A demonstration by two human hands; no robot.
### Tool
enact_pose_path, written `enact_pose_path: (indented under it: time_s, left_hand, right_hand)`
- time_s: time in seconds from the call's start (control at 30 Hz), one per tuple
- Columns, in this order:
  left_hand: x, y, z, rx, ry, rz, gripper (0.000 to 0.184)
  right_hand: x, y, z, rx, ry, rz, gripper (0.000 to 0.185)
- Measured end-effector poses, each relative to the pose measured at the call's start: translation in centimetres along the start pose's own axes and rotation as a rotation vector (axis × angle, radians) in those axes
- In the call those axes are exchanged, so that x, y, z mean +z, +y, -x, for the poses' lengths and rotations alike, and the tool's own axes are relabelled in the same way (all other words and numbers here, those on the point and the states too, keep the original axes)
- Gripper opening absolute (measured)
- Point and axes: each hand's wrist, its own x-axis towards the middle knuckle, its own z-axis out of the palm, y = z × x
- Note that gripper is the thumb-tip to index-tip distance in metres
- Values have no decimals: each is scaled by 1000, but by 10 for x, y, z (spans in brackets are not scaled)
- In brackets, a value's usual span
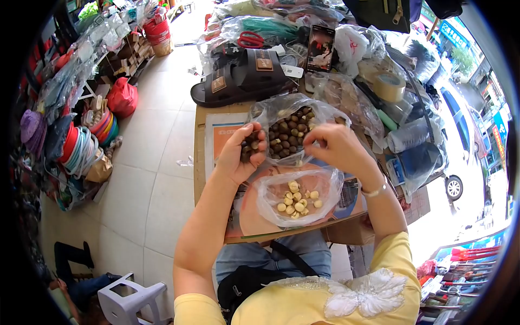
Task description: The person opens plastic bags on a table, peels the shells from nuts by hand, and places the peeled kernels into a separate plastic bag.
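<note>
Here, nuts (pixel 249 146) are cupped in the left hand (pixel 239 157)

The left fingers are clamped around a few brown nuts, held just left of the upper bag (pixel 265 112). More nuts are heaped in that bag, which is spread open on the table (pixel 201 157). The right hand (pixel 335 142) is poised at the bag's right side, its fingers bent and the thumb drawn near the forefinger; whether anything is pinched there cannot be told. Nearer the body, pale kernels (pixel 295 201) are gathered in the lower bag (pixel 265 203), also opened wide. Past the upper bag, a dark sandal (pixel 238 82) is set down, red scissors (pixel 250 39) are seen behind it, and a phone (pixel 320 49) is stood upright to its right.
</note>
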Motion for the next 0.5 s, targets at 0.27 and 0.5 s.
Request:
enact_pose_path:
  time_s: [0.27, 0.5]
  left_hand:
    - [1, 0, 0, 12, 16, -58, 13]
    - [0, 1, 1, 18, -8, -117, 13]
  right_hand:
    - [19, 23, -38, 162, 68, 430, 22]
    - [22, 33, -49, 93, 66, 381, 24]
